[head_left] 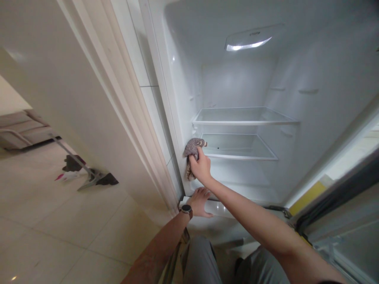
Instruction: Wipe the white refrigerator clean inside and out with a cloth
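Observation:
My right hand (201, 166) grips a bunched grey-brown cleaning cloth (194, 147) with a patterned edge. The cloth is pressed against the left inner wall of an open refrigerator (237, 85), near the front edge and level with the lower glass shelf (241, 157). Below it, my left hand (200, 203), with a watch (186, 210) on the wrist, rests with fingers spread on the top of the lower front panel (226, 211). Nothing shows in the left hand.
Above the lower shelf sits another glass shelf (245, 122), under a lit lamp (248, 43). The refrigerator door (352, 197) stands open at right. A door frame (118, 90) runs close along the left. Beyond it, a broom-like tool (89, 173) lies on the tiled floor (74, 225).

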The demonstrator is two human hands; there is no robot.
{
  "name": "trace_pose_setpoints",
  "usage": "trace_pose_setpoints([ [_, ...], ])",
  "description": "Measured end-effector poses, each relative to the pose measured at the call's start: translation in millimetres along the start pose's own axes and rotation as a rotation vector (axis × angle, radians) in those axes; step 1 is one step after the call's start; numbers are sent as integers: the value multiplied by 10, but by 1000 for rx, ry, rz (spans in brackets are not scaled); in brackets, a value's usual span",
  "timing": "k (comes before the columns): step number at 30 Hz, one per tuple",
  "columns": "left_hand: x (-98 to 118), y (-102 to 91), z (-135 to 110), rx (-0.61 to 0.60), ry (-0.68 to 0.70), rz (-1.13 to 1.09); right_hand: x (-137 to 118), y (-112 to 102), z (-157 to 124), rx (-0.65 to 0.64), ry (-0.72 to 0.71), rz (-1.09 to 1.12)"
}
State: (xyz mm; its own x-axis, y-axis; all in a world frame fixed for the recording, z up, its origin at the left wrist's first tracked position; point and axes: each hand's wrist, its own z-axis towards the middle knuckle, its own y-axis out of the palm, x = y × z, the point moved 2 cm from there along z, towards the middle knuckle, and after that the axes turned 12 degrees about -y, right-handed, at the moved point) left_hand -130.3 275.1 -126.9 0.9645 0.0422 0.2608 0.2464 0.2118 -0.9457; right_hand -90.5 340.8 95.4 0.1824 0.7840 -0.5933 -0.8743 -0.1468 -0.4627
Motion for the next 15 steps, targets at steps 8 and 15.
trace_pose_setpoints([
  [8,-28,25,22,-24,54,-20,-121,-38,202,9,-11,-36],
  [15,-26,21,17,-33,81,-48,-17,-32,594,36,28,-81],
])
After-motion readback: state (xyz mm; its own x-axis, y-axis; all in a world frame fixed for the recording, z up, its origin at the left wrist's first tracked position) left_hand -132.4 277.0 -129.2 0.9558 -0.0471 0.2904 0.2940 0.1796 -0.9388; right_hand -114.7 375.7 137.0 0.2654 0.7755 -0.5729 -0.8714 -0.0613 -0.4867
